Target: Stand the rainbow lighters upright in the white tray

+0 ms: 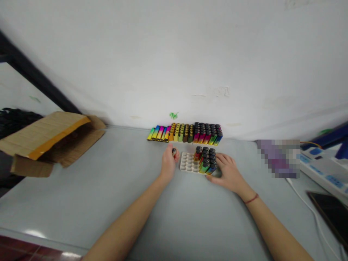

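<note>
A white tray [187,167] with round pockets lies on the table, its left part bare and its right part filled with several upright, black-topped, coloured lighters [206,162]. My left hand [169,162] is closed just left of the tray. A lighter [174,150] sticks out from its fingers; most of it is hidden. My right hand [227,172] curves around the tray's right end, thumb at the front corner and fingers against the far right side.
Behind the tray, rows of upright lighters [195,133] stand by the wall, with several more lying flat [158,133] at their left. An opened cardboard box [54,134] lies at far left. On the right are a power strip [320,166], a white cable [307,206] and a dark phone [330,212].
</note>
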### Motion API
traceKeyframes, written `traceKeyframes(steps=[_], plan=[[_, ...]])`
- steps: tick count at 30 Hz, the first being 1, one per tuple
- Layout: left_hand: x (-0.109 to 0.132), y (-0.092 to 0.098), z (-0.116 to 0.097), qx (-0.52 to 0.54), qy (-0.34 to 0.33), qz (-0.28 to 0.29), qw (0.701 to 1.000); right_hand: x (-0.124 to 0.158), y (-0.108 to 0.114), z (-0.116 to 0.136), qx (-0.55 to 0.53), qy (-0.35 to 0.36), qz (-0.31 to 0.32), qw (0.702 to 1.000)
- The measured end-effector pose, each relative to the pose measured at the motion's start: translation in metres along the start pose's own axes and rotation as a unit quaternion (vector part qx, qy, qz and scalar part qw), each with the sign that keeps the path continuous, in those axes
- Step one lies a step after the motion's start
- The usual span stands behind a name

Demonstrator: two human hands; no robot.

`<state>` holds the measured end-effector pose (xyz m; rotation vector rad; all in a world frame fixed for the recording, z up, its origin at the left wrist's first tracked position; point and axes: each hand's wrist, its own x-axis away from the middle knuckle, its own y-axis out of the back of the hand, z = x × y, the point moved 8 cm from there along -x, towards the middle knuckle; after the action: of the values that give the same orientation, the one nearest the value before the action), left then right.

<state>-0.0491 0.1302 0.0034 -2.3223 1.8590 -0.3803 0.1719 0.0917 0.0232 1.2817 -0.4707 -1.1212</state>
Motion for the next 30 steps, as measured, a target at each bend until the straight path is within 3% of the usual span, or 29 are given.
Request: traceKeyframes(steps=[21,30], plan=[[0.0063,-0.0015,-0.0043,0.1,0.059,-0.029,0.993,0.0,-0.0011,-0.0011,-0.003,-0.004,0.007,1.0],[0.0044,0.0007,-0.0007,0.072,0.058,-0.032,0.995,-0.0004,-0.0009,-0.0009,-0.004,-0.004,0.006,1.0]])
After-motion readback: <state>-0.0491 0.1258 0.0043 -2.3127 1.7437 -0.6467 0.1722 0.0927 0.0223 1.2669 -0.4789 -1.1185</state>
